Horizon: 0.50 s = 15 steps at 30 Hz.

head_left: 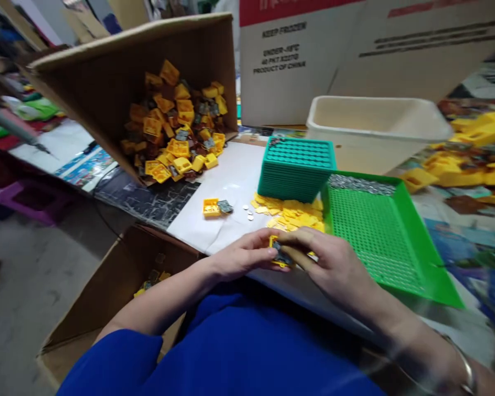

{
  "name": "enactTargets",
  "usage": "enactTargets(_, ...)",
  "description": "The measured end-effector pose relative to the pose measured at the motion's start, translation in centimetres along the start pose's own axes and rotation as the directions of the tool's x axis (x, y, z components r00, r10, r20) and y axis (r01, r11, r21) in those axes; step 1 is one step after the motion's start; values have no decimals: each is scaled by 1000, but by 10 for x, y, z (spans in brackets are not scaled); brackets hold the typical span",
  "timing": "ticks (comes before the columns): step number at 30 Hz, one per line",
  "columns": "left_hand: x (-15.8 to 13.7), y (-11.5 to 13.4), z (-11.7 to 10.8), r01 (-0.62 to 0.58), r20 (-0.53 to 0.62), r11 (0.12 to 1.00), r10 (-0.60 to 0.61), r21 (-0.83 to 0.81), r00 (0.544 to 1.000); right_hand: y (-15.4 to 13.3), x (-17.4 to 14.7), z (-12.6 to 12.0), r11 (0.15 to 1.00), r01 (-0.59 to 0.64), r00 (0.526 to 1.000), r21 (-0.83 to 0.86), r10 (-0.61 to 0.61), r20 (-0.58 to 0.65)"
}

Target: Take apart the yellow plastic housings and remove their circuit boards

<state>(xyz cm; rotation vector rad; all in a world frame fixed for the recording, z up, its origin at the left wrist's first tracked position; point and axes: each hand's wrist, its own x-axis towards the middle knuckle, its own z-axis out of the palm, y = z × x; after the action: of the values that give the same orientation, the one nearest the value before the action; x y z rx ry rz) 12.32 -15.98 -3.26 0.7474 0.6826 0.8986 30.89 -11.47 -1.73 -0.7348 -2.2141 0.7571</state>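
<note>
Presently | left hand (247, 254) and right hand (330, 256): grips closed on one case (281, 264), by white-sheeted bench's (190, 220) near edge | one loose case (210, 208) | one green tray (367, 236) | one tub (367, 146) | grey floor (20, 313)

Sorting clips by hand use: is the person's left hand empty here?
No, the left hand holds a small yellow casing between thumb and fingers, with the right hand at its other side.
</note>
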Motion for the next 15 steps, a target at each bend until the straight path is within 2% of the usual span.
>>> enactTargets(3, -3, -4, 3, -44, 1, 999, 44, 8, 999, 1, -7, 10, 1000, 21, 991, -5, -21, -134)
enactTargets(5, -5, -7, 10, -79, -41, 997, 80, 18, 996, 3, -11, 15, 1000, 3, 980, 19, 1, -198)
enactTargets(8, -6, -9, 20, -117, -146, 988, 131, 98, 981, 7, -14, 23, 991, -87, 973, 103, 107, -205)
enactTargets(11, -2, -7, 22, -85, -174, 978, 119, 192, 978, 4, -19, 30, 985, -136, 960, 109, 158, -232)
enactTargets(14, -1, -4, 21, -39, -139, 978, 68, 204, 988, -6, -36, 19, 996, -62, 946, -64, 38, -321)
enactTargets(15, -1, -3, 21, -17, -142, 982, 44, 188, 989, -10, -43, 9, 985, -44, 910, -167, -29, -413)
